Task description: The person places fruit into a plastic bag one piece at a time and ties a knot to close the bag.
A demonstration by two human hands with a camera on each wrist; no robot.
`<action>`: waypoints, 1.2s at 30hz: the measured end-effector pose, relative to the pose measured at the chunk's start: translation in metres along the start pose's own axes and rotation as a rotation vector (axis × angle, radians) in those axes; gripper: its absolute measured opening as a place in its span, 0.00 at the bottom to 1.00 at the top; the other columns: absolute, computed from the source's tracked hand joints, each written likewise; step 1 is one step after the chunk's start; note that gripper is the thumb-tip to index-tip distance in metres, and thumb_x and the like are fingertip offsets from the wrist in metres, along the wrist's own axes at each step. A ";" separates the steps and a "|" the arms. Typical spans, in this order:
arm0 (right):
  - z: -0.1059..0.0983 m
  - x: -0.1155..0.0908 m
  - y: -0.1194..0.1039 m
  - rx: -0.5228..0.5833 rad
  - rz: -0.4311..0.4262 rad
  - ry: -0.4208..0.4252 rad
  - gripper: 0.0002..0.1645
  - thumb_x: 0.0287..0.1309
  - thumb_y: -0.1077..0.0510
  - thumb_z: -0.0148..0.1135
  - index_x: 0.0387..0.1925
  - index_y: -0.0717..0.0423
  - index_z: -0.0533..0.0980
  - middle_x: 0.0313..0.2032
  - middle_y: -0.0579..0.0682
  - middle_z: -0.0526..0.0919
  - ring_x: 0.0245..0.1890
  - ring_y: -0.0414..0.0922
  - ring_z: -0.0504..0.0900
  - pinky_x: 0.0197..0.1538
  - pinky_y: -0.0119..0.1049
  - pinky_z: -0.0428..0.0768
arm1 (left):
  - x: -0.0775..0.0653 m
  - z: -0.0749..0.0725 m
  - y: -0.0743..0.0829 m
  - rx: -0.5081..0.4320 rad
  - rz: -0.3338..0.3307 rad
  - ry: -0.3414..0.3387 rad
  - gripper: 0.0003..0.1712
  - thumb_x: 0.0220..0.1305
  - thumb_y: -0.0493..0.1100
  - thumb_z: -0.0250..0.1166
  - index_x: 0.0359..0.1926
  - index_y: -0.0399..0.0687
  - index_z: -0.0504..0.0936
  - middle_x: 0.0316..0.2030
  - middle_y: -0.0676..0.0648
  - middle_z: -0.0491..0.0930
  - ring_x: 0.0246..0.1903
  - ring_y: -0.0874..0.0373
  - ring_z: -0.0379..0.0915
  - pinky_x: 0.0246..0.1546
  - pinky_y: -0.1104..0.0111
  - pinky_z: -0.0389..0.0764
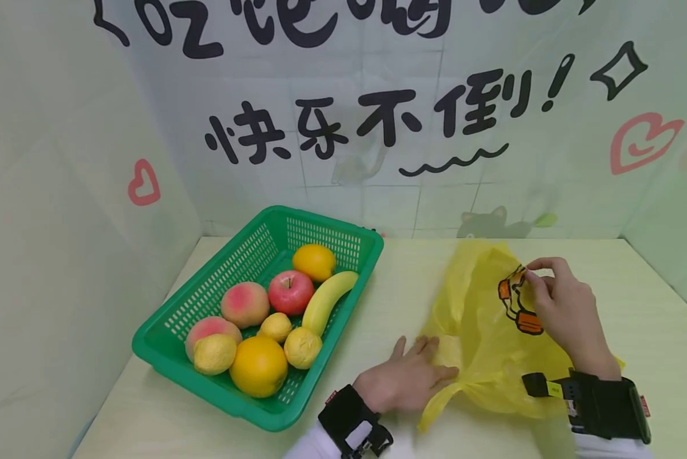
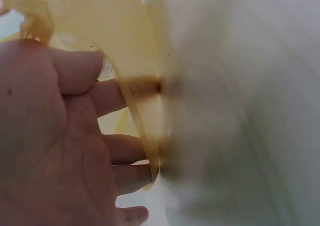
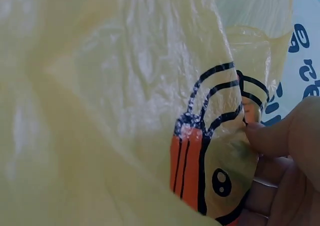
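A person's right hand (image 1: 569, 315) pinches a crumpled, translucent yellow bag (image 1: 478, 319) toward the table's (image 1: 389, 287) back right corner; the left hand (image 1: 403, 379), fingers extended, touches its side, some fingertips veiled by plastic. Folds partly hide the orange-and-black print (image 1: 529, 322).

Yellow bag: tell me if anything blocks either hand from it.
Nothing visible does: the right hand pinches the bag by its printed side, and the left hand touches it. The basket stands apart, left of both.
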State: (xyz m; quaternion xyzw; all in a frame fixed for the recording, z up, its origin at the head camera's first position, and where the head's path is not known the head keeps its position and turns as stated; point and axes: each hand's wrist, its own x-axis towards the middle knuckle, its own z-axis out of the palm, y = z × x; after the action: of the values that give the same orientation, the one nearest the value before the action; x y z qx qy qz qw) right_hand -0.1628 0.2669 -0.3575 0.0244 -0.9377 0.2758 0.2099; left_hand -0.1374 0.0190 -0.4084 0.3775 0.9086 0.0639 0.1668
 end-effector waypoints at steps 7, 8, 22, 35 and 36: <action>0.010 0.001 -0.003 -0.002 -0.152 0.082 0.06 0.65 0.62 0.61 0.39 0.63 0.78 0.31 0.60 0.86 0.27 0.49 0.79 0.29 0.24 0.70 | 0.001 -0.002 0.002 -0.094 -0.067 0.034 0.24 0.76 0.61 0.44 0.60 0.62 0.77 0.76 0.42 0.55 0.77 0.46 0.47 0.75 0.46 0.48; 0.012 0.001 -0.004 0.007 -0.176 0.098 0.05 0.64 0.64 0.62 0.39 0.63 0.79 0.31 0.59 0.85 0.28 0.48 0.79 0.30 0.23 0.69 | 0.001 -0.003 0.003 -0.098 -0.082 0.031 0.23 0.74 0.62 0.47 0.59 0.62 0.77 0.76 0.41 0.54 0.77 0.46 0.47 0.75 0.46 0.48; 0.024 0.001 -0.004 0.018 -0.358 -0.078 0.10 0.60 0.70 0.59 0.31 0.54 0.82 0.34 0.48 0.81 0.31 0.40 0.74 0.35 0.26 0.73 | -0.002 -0.002 0.000 -0.127 -0.098 -0.047 0.50 0.48 0.78 0.64 0.70 0.67 0.63 0.77 0.38 0.47 0.78 0.43 0.40 0.74 0.42 0.46; 0.017 0.000 -0.006 -0.014 -0.233 -0.058 0.12 0.51 0.68 0.71 0.37 0.61 0.77 0.32 0.54 0.83 0.28 0.44 0.75 0.31 0.28 0.72 | -0.006 -0.001 -0.004 -0.082 -0.122 -0.088 0.65 0.44 0.77 0.68 0.78 0.68 0.47 0.79 0.40 0.37 0.79 0.45 0.28 0.76 0.44 0.38; 0.017 0.000 -0.006 -0.010 -0.236 -0.041 0.13 0.52 0.68 0.70 0.39 0.61 0.77 0.32 0.55 0.84 0.27 0.45 0.77 0.31 0.25 0.73 | -0.004 0.002 -0.006 -0.074 -0.128 -0.089 0.65 0.44 0.77 0.68 0.78 0.68 0.46 0.79 0.40 0.36 0.79 0.45 0.27 0.76 0.44 0.38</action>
State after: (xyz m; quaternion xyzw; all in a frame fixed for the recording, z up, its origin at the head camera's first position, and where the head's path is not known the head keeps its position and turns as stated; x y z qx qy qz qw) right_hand -0.1685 0.2534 -0.3672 0.1391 -0.9337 0.2441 0.2220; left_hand -0.1379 0.0125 -0.4111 0.3148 0.9196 0.0696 0.2245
